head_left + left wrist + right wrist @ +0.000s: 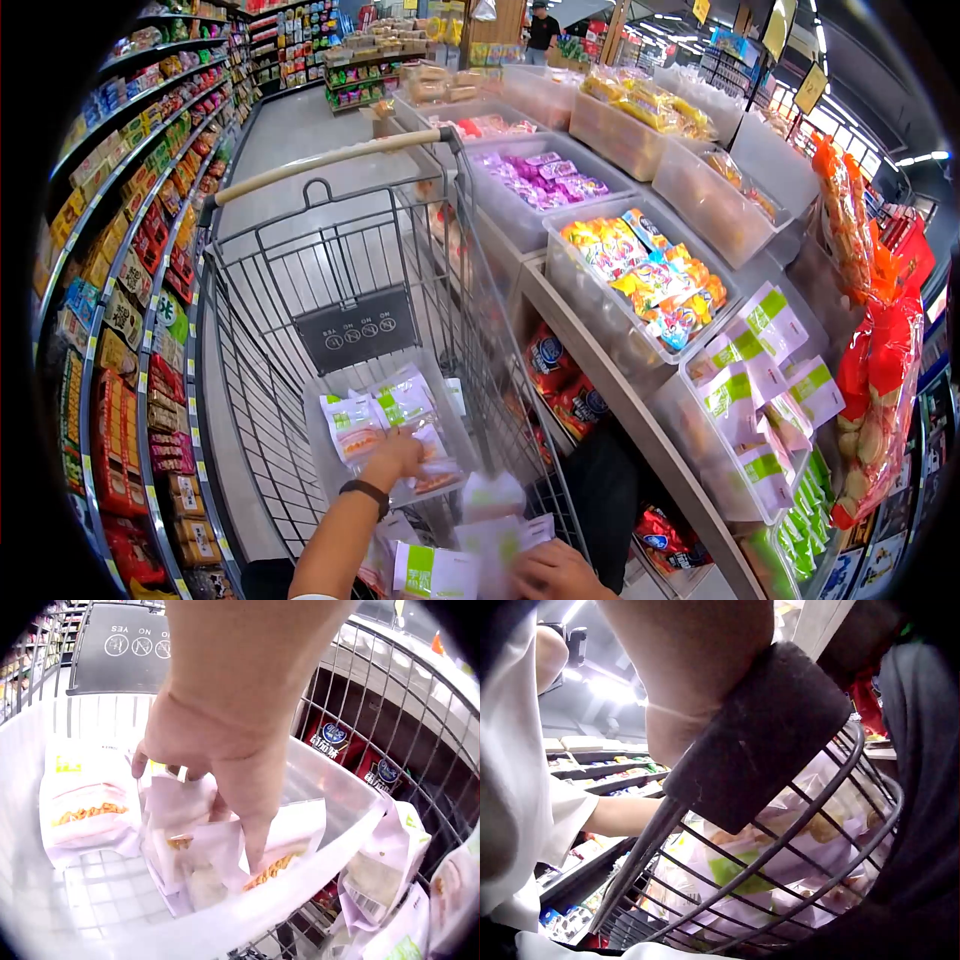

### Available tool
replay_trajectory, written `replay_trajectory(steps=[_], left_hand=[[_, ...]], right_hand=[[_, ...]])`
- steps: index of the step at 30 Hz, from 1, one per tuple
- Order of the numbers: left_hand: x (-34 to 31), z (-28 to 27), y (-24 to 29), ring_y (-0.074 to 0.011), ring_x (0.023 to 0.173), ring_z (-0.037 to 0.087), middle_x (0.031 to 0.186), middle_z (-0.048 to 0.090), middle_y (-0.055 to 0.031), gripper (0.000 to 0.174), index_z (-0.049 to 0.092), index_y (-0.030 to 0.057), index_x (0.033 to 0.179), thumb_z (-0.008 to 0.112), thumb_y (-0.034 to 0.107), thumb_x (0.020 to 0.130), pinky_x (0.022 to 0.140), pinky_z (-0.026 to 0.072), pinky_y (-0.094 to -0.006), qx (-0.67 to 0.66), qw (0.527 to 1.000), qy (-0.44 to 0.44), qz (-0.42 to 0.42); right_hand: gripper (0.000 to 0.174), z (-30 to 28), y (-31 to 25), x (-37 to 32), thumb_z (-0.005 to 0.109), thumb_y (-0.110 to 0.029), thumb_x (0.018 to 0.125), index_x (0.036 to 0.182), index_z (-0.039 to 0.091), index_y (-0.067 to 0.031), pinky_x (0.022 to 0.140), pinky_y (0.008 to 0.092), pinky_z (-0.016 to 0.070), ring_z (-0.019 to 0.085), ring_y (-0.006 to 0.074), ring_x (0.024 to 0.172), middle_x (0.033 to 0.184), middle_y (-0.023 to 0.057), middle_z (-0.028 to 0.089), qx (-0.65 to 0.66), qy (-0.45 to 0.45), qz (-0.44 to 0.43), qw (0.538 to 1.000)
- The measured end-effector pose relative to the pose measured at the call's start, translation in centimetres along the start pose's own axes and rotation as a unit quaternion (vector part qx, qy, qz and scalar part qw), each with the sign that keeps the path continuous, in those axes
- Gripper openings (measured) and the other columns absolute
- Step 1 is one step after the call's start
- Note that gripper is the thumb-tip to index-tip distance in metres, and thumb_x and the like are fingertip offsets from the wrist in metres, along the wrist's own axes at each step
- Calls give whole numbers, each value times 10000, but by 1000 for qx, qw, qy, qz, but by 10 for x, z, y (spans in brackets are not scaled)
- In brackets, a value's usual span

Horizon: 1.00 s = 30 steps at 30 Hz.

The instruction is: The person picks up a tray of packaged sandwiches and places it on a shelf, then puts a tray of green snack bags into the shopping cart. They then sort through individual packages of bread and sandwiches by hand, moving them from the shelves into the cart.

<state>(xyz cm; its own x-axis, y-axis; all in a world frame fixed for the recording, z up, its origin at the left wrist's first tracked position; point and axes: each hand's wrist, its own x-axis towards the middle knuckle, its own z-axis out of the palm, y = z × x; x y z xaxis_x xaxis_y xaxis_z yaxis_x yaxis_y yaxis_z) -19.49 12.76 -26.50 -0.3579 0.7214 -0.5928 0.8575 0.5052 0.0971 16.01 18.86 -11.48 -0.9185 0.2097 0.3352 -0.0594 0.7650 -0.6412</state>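
Inside the shopping cart, a translucent plastic bin holds several white-and-green snack packets. My left hand reaches down into it; in the left wrist view its fingers and thumb curl round a snack packet. Another packet lies flat at the bin's left side. My right hand is low in the cart, at the edge of a motion-blurred packet; I cannot tell whether it grips it. More packets are heaped beside the bin. A dark plate on the cart hides the right fingers in the right wrist view.
To the right, a display stand carries tubs, one with the same packets, one with orange-and-blue bags and one with purple bags. A red hanging bag is at far right. Shelves line the left aisle; a person stands far off.
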Motion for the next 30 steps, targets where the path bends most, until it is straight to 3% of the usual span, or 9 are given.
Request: replay_trajectory(steps=[7,12,15,16,18,20,22,27,30], left_hand=[[-7,-5,3,-319,1117,616,1257,591,-165,292,730,133,1057,731,248,788,908,524,-397,-12,995,94,37],[-98,-76,17,-328,1111,607,1258,580,-169,260,716,61,1041,672,175,811,891,529,-422,-6,990,133,51],[-171,-111,24,-347,1070,608,1194,577,-165,266,710,58,1010,699,182,774,876,528,-443,-25,975,207,75],[-191,-115,26,-365,1047,605,1142,573,-164,264,706,68,986,720,184,748,873,524,-453,-45,962,253,89],[-228,-120,35,-368,1007,597,1087,569,-168,254,698,47,957,729,179,743,838,516,-450,-89,937,304,149],[-249,-119,46,-371,968,589,1032,564,-172,247,690,25,928,739,175,738,803,507,-447,-147,913,323,201],[-262,-114,52,-391,970,586,1060,577,-211,343,694,-11,1030,737,222,782,783,502,-430,-221,926,204,229],[-248,-65,41,-172,776,513,814,478,-77,272,693,-43,983,719,189,842,647,412,-305,-397,869,247,164],[-242,-46,32,-139,791,497,822,476,-44,247,684,-50,975,684,176,876,664,399,-290,-514,816,226,137]], right_hand=[[121,7,2,-6,734,-129,795,863,667,-55,723,392,473,598,315,793,850,113,626,-1,-15,34,999],[229,5,19,2,767,-179,763,935,659,-73,851,397,478,622,300,969,1025,74,667,24,-68,26,997],[662,-14,1,31,817,-227,716,1273,504,-54,1024,466,393,503,332,1232,1244,155,573,71,21,12,997],[679,-16,-3,36,867,-211,688,1264,545,-53,993,409,443,527,324,1239,1350,159,531,73,55,56,994],[965,-10,0,49,913,-287,640,1408,385,-36,1072,460,379,377,379,1368,1515,192,343,223,88,91,967],[927,-7,-3,68,923,-295,626,1368,442,-20,1048,431,405,448,334,1325,1475,180,421,297,87,128,942],[867,-6,3,75,923,-253,626,1336,480,-26,1010,367,431,540,268,1218,1341,133,545,176,-71,73,979],[581,18,15,73,867,-202,704,1164,568,-8,909,290,460,574,130,1023,1072,62,623,412,-55,230,880],[492,18,15,70,847,-187,737,1115,580,-21,876,275,461,573,108,969,1023,33,613,448,-46,259,855]])
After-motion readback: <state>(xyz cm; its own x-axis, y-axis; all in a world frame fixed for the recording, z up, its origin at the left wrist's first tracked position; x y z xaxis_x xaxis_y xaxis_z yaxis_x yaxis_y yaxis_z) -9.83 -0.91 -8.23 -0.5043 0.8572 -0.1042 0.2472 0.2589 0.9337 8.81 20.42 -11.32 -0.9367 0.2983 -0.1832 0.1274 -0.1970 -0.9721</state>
